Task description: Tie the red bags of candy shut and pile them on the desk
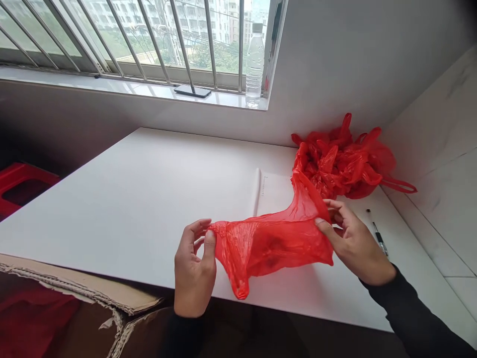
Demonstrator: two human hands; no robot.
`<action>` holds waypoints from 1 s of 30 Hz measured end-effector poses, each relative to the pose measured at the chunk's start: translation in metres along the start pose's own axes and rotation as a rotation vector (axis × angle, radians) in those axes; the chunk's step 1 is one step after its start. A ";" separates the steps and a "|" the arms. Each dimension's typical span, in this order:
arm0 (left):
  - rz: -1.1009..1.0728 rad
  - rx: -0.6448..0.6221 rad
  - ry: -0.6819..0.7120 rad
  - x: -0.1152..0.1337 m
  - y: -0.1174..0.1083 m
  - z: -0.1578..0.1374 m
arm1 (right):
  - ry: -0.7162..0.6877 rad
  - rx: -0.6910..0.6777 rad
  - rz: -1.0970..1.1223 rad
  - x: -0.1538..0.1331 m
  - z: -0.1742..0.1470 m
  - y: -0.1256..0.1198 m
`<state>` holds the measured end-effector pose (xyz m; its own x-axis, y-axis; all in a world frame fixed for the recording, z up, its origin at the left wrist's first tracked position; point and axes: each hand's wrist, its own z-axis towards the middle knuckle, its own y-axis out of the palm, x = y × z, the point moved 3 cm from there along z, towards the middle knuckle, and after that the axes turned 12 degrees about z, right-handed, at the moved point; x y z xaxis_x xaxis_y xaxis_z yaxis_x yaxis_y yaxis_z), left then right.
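A thin red plastic bag (283, 243) is stretched sideways between my two hands, over the front part of the white table. My left hand (196, 268) pinches its left end between thumb and fingers. At the other end, my right hand (348, 236) grips the bag's right edge, thumb in front and fingers behind. One handle of the bag hangs down near my left hand, and another part reaches up toward a heap of crumpled red plastic bags (343, 159) by the wall. Whether that part touches the heap I cannot tell.
On the white table (149, 194) lie a sheet of paper with a white rolled edge (256, 191) and a pen (378, 233). A clear bottle (255, 67) and a phone (193, 91) rest on the windowsill. An open cardboard box (85, 288) stands at front left, a red stool (26, 181) beyond.
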<state>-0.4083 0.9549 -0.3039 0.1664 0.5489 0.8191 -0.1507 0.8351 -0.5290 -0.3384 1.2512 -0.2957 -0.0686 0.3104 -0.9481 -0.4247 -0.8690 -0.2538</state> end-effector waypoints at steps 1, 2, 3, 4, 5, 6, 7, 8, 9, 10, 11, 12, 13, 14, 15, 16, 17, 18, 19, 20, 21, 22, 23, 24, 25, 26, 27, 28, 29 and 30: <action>0.003 0.018 0.039 0.002 0.000 -0.002 | -0.089 0.059 -0.056 -0.006 -0.004 0.000; 0.030 0.021 0.112 0.007 0.001 -0.005 | -0.203 0.113 -0.108 -0.015 -0.009 0.002; 0.082 0.005 0.208 0.012 0.004 -0.009 | -0.322 0.147 -0.152 -0.025 -0.014 0.007; 0.150 -0.026 0.309 0.018 0.007 -0.012 | -0.437 0.158 -0.189 -0.036 -0.019 0.012; 0.220 -0.058 0.396 0.023 0.011 -0.015 | -0.539 0.132 -0.222 -0.045 -0.023 0.020; 0.276 -0.076 0.457 0.027 0.015 -0.016 | -0.623 0.062 -0.251 -0.053 -0.025 0.028; 0.309 -0.084 0.487 0.028 0.017 -0.017 | -0.685 -0.045 -0.276 -0.058 -0.025 0.037; 0.318 -0.080 0.488 0.028 0.018 -0.016 | -0.717 -0.166 -0.300 -0.059 -0.024 0.046; 0.303 -0.073 0.465 0.026 0.018 -0.015 | -0.723 -0.282 -0.326 -0.057 -0.021 0.053; 0.265 -0.069 0.423 0.024 0.017 -0.014 | -0.710 -0.380 -0.364 -0.053 -0.018 0.060; 0.217 -0.063 0.370 0.021 0.015 -0.013 | -0.684 -0.453 -0.419 -0.047 -0.014 0.065; 0.169 -0.054 0.309 0.018 0.013 -0.012 | -0.655 -0.497 -0.485 -0.040 -0.011 0.068; 0.129 -0.029 0.247 0.015 0.010 -0.012 | -0.622 -0.527 -0.546 -0.034 -0.009 0.070; 0.108 0.013 0.187 0.014 0.006 -0.012 | -0.593 -0.553 -0.587 -0.029 -0.008 0.071; 0.108 0.063 0.136 0.014 0.002 -0.013 | -0.571 -0.573 -0.608 -0.025 -0.008 0.071; 0.111 0.107 0.079 0.016 -0.001 -0.015 | -0.555 -0.577 -0.616 -0.023 -0.010 0.070; 0.103 0.134 0.011 0.018 -0.004 -0.017 | -0.548 -0.568 -0.619 -0.024 -0.012 0.069; 0.080 0.142 -0.061 0.021 -0.007 -0.019 | -0.546 -0.552 -0.623 -0.025 -0.015 0.067; 0.049 0.137 -0.127 0.024 -0.008 -0.021 | -0.544 -0.539 -0.630 -0.027 -0.018 0.065; 0.013 0.118 -0.185 0.027 -0.009 -0.022 | -0.536 -0.535 -0.640 -0.030 -0.021 0.064; -0.026 0.099 -0.226 0.029 -0.010 -0.024 | -0.516 -0.544 -0.648 -0.032 -0.024 0.063; -0.062 0.081 -0.243 0.031 -0.011 -0.024 | -0.485 -0.564 -0.652 -0.033 -0.027 0.063; -0.099 0.060 -0.242 0.033 -0.011 -0.024 | -0.440 -0.596 -0.650 -0.034 -0.030 0.062; -0.151 0.028 -0.241 0.033 -0.011 -0.024 | -0.389 -0.639 -0.638 -0.034 -0.033 0.063; -0.224 -0.020 -0.252 0.032 -0.010 -0.023 | -0.340 -0.687 -0.618 -0.033 -0.036 0.063; -0.311 -0.079 -0.276 0.031 -0.009 -0.022 | -0.297 -0.733 -0.594 -0.032 -0.040 0.064; -0.397 -0.143 -0.316 0.030 -0.007 -0.021 | -0.261 -0.773 -0.576 -0.028 -0.043 0.066; -0.476 -0.214 -0.373 0.029 -0.006 -0.021 | -0.241 -0.803 -0.571 -0.024 -0.045 0.067; -0.542 -0.284 -0.432 0.028 -0.004 -0.021 | -0.235 -0.817 -0.580 -0.019 -0.046 0.068; -0.590 -0.350 -0.483 0.029 -0.003 -0.022 | -0.238 -0.809 -0.601 -0.013 -0.046 0.069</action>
<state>-0.3819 0.9687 -0.2833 -0.3249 0.0100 0.9457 0.1547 0.9870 0.0427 -0.3253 1.1692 -0.3093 -0.2602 0.7701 -0.5825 0.2793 -0.5174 -0.8089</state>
